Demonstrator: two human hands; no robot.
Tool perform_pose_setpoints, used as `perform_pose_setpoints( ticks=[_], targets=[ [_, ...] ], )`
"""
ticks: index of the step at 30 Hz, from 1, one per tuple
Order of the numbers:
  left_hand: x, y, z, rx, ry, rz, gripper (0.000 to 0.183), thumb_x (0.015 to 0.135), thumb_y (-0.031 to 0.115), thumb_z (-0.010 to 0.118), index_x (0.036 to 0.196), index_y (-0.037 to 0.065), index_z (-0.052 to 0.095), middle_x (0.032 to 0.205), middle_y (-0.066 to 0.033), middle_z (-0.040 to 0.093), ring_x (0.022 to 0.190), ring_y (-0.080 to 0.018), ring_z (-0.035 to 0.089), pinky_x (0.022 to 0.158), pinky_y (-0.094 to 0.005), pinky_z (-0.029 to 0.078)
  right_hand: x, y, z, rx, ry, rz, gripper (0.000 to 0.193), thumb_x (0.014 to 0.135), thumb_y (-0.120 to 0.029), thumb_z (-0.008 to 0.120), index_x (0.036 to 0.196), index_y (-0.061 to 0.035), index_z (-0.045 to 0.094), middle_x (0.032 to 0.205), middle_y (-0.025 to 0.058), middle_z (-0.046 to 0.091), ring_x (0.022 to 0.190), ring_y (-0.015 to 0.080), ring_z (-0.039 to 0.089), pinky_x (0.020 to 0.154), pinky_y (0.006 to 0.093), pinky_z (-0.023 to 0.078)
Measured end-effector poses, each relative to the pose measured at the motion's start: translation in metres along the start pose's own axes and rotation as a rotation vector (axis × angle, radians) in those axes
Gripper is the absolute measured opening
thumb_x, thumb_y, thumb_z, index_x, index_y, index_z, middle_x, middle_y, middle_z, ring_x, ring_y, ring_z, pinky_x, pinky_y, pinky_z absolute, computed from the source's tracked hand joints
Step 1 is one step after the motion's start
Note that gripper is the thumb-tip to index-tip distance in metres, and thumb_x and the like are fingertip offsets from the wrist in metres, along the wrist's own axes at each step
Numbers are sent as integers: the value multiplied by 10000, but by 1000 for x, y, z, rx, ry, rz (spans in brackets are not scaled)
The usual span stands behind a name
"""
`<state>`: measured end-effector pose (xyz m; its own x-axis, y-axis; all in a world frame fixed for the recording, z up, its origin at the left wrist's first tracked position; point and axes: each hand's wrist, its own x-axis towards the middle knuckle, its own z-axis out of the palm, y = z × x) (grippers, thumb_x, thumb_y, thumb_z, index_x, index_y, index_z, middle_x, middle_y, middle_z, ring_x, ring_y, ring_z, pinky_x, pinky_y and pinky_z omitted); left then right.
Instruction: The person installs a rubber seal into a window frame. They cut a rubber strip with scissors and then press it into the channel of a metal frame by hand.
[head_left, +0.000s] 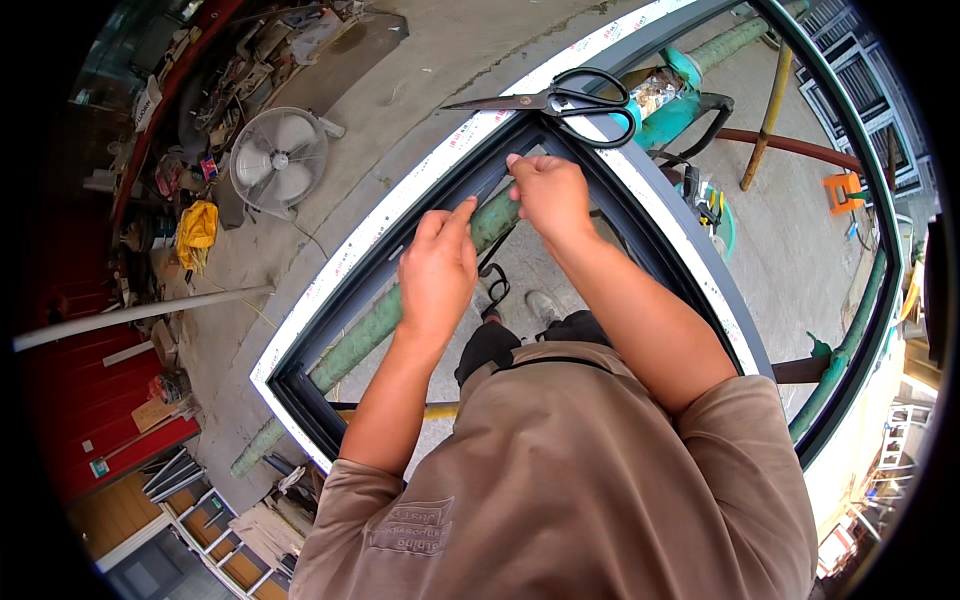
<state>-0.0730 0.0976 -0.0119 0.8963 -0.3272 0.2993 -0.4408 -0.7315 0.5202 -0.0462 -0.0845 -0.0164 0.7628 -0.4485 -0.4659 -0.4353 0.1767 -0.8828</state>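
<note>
A large dark grey window frame (pixel 330 262) with white printed protective film lies in front of me on green pipe supports. My left hand (pixel 438 262) is closed at the inner edge of its far-left side, thumb and index finger together. My right hand (pixel 552 196) pinches close to the far corner, palm down. Between the two sets of fingertips runs a thin dark strip (pixel 490 188), along the frame's inner groove; its ends are hidden by my fingers. Black-handled scissors (pixel 560 102) rest across the far corner, just beyond my right hand, blades toward the left.
A green pipe (pixel 360 340) passes beneath the frame opening. On the floor at the left stands a fan (pixel 279 160), near a yellow bag (pixel 197 235) and heaped scrap. To the right are a turquoise clamp stand (pixel 668 120), a tub of tools (pixel 722 225) and an orange stool (pixel 843 193).
</note>
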Motion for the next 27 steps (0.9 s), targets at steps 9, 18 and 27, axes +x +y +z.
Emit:
perform_pose_setpoints(
  ticks=[9, 18, 27],
  targets=[
    [3, -15, 2, 22, -45, 96, 316, 995, 46, 732, 1291, 119, 814, 1043, -97, 746, 837, -346, 758, 735, -464, 632, 13, -5, -2, -160, 6, 36, 361, 1056, -314, 747, 904, 9, 800, 679, 90, 726, 523, 195, 660, 543, 368, 534],
    [13, -20, -11, -72, -53, 181, 273, 989, 41, 747, 1253, 61, 812, 1052, -131, 776, 841, -373, 773, 744, -468, 643, 16, -11, 1, -127, -3, 139, 311, 1096, -311, 723, 962, -32, 757, 704, 40, 663, 531, 138, 540, 492, 344, 392],
    [23, -16, -16, -12, -122, 209, 251, 988, 39, 734, 1226, 29, 812, 1033, -163, 781, 847, -401, 773, 755, -484, 642, 23, -9, 1, -35, -23, 241, 329, 1122, -335, 687, 971, -50, 749, 716, 10, 634, 564, 135, 524, 519, 338, 386]
  ],
)
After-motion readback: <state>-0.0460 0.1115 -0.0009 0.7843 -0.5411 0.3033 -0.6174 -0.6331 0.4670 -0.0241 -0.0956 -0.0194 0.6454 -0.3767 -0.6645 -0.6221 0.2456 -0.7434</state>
